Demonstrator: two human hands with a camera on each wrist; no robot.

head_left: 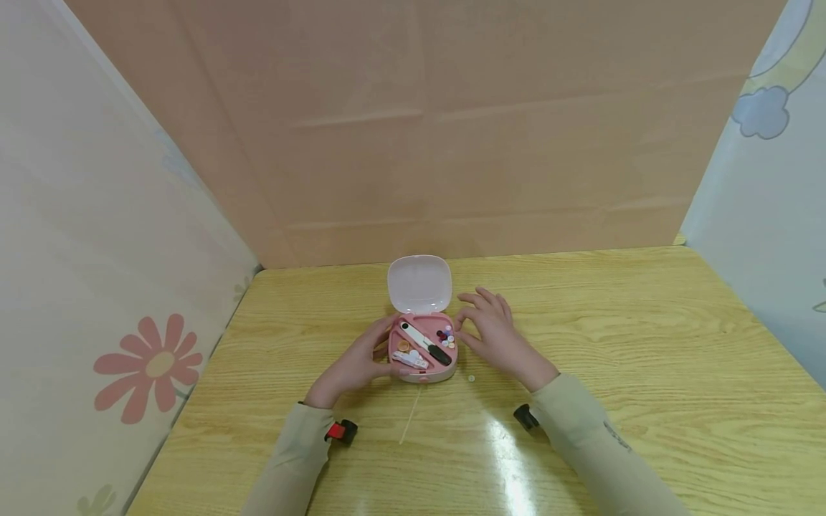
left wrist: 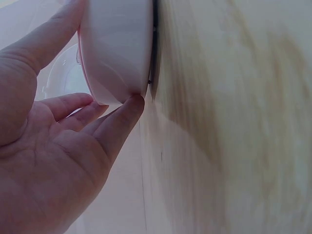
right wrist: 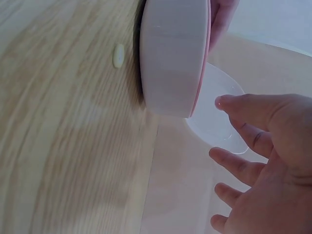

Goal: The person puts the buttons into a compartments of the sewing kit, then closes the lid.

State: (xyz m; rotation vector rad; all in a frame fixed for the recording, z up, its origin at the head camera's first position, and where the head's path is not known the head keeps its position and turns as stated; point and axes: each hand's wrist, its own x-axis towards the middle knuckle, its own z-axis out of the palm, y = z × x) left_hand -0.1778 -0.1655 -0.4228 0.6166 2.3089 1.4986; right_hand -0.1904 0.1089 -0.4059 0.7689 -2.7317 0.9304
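Note:
A small pink-and-white sewing box (head_left: 422, 377) stands on the table with its clear lid (head_left: 419, 283) raised. My left hand (head_left: 358, 364) holds the box by its left side, thumb at the front and fingertips against the side wall (left wrist: 117, 53). In its compartments lie a white tool with a black end (head_left: 426, 343), a white clip-like piece (head_left: 410, 360), an orange round piece (head_left: 404, 346) and several small buttons (head_left: 449, 340). At the right rim hovers my right hand (head_left: 497, 337), fingers spread and loosely bent, with nothing visible between them.
A loose pale button (head_left: 472, 378) lies on the wooden table just right of the box. In front of the box, a thin pale strip (head_left: 410, 416) lies on the tabletop. An orange-brown backdrop (head_left: 452, 143) rises behind the table's far edge.

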